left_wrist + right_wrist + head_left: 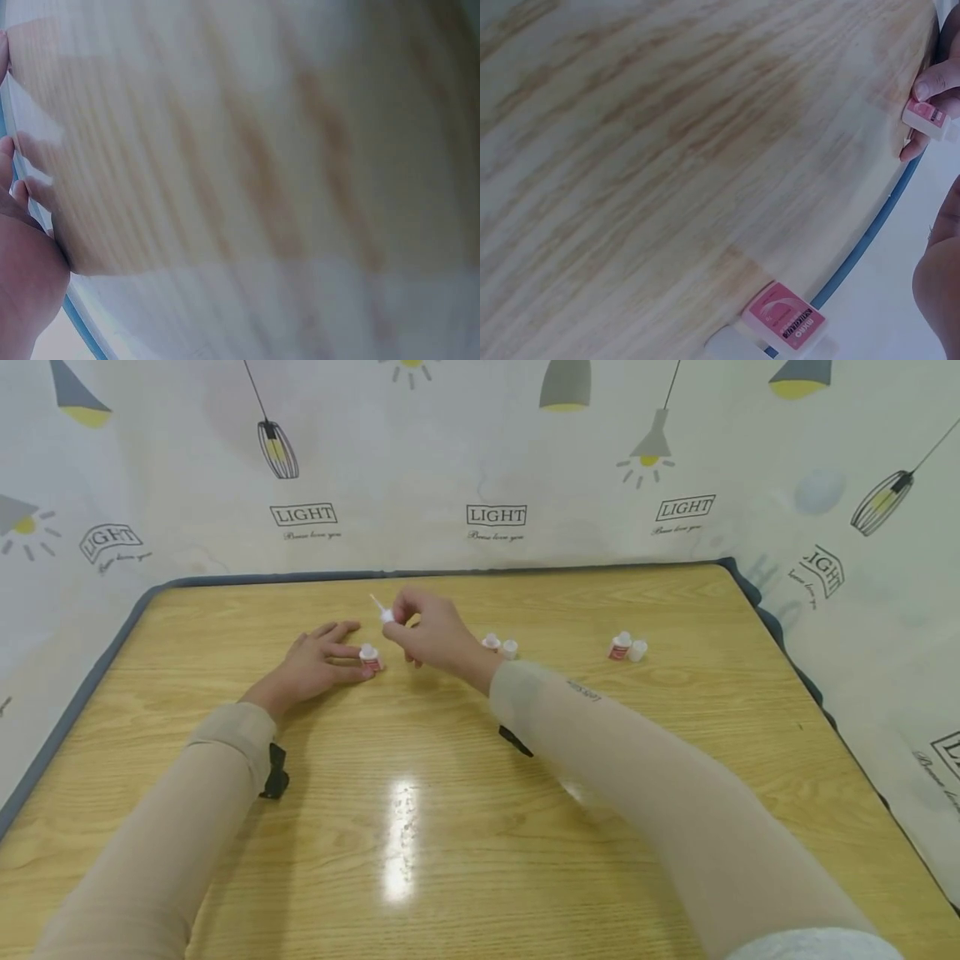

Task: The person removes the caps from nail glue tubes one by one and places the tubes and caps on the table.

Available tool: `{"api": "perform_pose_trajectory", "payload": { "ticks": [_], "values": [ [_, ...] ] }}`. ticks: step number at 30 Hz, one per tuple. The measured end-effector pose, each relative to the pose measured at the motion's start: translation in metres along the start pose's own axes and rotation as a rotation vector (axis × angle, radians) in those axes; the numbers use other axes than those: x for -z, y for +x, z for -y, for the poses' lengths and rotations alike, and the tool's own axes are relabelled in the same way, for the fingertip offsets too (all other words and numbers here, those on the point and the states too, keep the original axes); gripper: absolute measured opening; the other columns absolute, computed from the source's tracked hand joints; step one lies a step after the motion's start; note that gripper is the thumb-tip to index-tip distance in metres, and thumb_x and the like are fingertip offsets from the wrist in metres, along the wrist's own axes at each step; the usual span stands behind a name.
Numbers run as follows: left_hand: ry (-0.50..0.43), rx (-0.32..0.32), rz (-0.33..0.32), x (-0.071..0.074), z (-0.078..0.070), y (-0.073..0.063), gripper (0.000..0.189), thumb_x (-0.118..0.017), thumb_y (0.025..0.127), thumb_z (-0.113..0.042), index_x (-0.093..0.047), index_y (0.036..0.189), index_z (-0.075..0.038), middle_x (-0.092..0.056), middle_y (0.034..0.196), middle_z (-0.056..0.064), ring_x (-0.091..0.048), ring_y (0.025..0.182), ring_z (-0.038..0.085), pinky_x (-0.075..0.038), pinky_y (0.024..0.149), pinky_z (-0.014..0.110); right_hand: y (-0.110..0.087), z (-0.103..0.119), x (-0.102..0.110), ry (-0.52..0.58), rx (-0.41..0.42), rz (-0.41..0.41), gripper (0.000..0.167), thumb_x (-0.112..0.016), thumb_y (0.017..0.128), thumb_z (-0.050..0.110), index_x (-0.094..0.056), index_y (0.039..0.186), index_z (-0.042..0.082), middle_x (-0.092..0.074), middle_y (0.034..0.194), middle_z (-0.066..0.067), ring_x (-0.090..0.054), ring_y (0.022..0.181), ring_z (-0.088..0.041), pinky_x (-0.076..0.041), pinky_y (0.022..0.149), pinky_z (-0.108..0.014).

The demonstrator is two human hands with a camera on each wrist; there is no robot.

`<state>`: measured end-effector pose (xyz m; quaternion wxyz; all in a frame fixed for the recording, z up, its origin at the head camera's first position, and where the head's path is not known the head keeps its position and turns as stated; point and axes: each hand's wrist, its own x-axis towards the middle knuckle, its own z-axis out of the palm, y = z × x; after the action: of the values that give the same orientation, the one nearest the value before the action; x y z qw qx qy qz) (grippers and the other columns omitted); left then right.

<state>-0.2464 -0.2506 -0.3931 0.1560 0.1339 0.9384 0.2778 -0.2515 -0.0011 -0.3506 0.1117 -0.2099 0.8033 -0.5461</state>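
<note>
My left hand (315, 660) rests on the table and holds a small white bottle (371, 662) with a red label between thumb and fingers. The bottle stands upright with its narrow white top showing. Above and just right of it, my right hand (433, 628) pinches a white cap (387, 616) with a thin pale stem (377, 602) pointing up and left. In the right wrist view, fingertips (934, 81) of the left hand lie against the labelled bottle (925, 117). The left wrist view shows mostly tabletop, with part of the left hand (30, 270) at its edge.
Behind my right wrist stand a second red-labelled bottle (491, 642) and a white cap (510, 649). Another bottle (620, 646) and cap (638, 650) stand farther right. The wooden table (450, 777) ends in a dark blue edge (300, 578) below a lamp-patterned backdrop (405, 460).
</note>
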Motion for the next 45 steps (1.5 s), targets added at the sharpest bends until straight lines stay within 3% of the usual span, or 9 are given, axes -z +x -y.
{"api": "perform_pose_trajectory", "payload": {
  "ticks": [3,10,18,22,26,31,39,45],
  "values": [
    [0.002,0.001,-0.005,0.000,0.000,0.001,0.060,-0.074,0.100,-0.044,-0.066,0.144,-0.004,-0.022,0.179,0.010,-0.005,0.167,0.042,0.008,0.131,0.071,-0.002,0.000,-0.002,-0.016,-0.024,0.014,0.012,-0.065,0.103,0.016,-0.055,0.096,0.013,-0.063,0.095,-0.006,-0.061,0.060,-0.015,-0.055,0.055,-0.026],
    [-0.008,-0.002,-0.003,0.000,0.001,0.000,0.062,-0.074,0.100,-0.044,-0.065,0.144,-0.002,-0.022,0.179,0.011,-0.005,0.167,0.043,0.009,0.131,0.072,-0.005,0.001,-0.008,-0.068,-0.091,0.032,0.019,-0.066,0.107,0.028,-0.057,0.099,0.013,-0.066,0.117,-0.005,-0.065,0.065,-0.019,-0.050,0.055,-0.022],
    [0.006,-0.012,0.004,0.001,0.001,0.000,0.061,-0.073,0.100,-0.044,-0.065,0.146,-0.004,-0.022,0.179,0.012,-0.004,0.167,0.043,0.007,0.130,0.073,-0.006,-0.001,-0.014,-0.062,-0.168,0.060,0.023,-0.067,0.107,0.032,-0.057,0.106,0.012,-0.073,0.112,-0.016,-0.057,0.056,-0.011,-0.044,0.050,-0.020],
    [0.009,-0.006,0.006,0.000,0.001,0.000,0.062,-0.072,0.101,-0.045,-0.064,0.146,-0.004,-0.020,0.180,0.011,-0.004,0.167,0.043,0.007,0.131,0.072,-0.006,-0.002,-0.015,-0.056,-0.164,0.060,0.024,-0.068,0.106,0.032,-0.055,0.109,0.013,-0.068,0.118,-0.009,-0.057,0.057,-0.011,-0.045,0.052,-0.021],
    [0.013,-0.004,-0.002,0.000,0.001,0.000,0.063,-0.073,0.100,-0.046,-0.064,0.145,-0.002,-0.021,0.179,0.011,-0.005,0.167,0.043,0.007,0.131,0.071,-0.005,-0.003,-0.016,-0.070,-0.135,0.052,0.029,-0.070,0.106,0.030,-0.055,0.123,0.012,-0.063,0.124,-0.006,-0.059,0.060,-0.012,-0.048,0.054,-0.021],
    [0.014,-0.013,-0.015,0.000,0.000,0.000,0.062,-0.074,0.099,-0.046,-0.066,0.143,-0.003,-0.023,0.179,0.012,-0.007,0.167,0.044,0.006,0.131,0.072,-0.005,-0.004,-0.017,-0.091,-0.146,0.065,0.049,-0.070,0.105,0.028,-0.053,0.147,0.009,-0.064,0.127,-0.005,-0.061,0.061,-0.013,-0.049,0.055,-0.021],
    [0.002,-0.005,-0.005,0.001,0.000,0.000,0.062,-0.074,0.099,-0.047,-0.066,0.143,-0.004,-0.021,0.179,0.011,-0.005,0.167,0.043,0.007,0.131,0.072,-0.003,-0.005,-0.020,-0.149,-0.188,0.070,0.035,-0.069,0.106,0.030,-0.064,0.135,0.011,-0.067,0.125,-0.002,-0.062,0.064,-0.010,-0.051,0.058,-0.019],
    [0.004,-0.010,-0.009,0.002,-0.002,-0.001,0.061,-0.074,0.099,-0.047,-0.067,0.143,-0.005,-0.022,0.179,0.012,-0.006,0.167,0.044,0.006,0.130,0.073,-0.003,-0.008,-0.021,-0.184,-0.165,0.060,0.035,-0.070,0.105,0.033,-0.067,0.132,0.011,-0.067,0.123,-0.003,-0.062,0.073,-0.011,-0.051,0.064,-0.020]
  ]
}}
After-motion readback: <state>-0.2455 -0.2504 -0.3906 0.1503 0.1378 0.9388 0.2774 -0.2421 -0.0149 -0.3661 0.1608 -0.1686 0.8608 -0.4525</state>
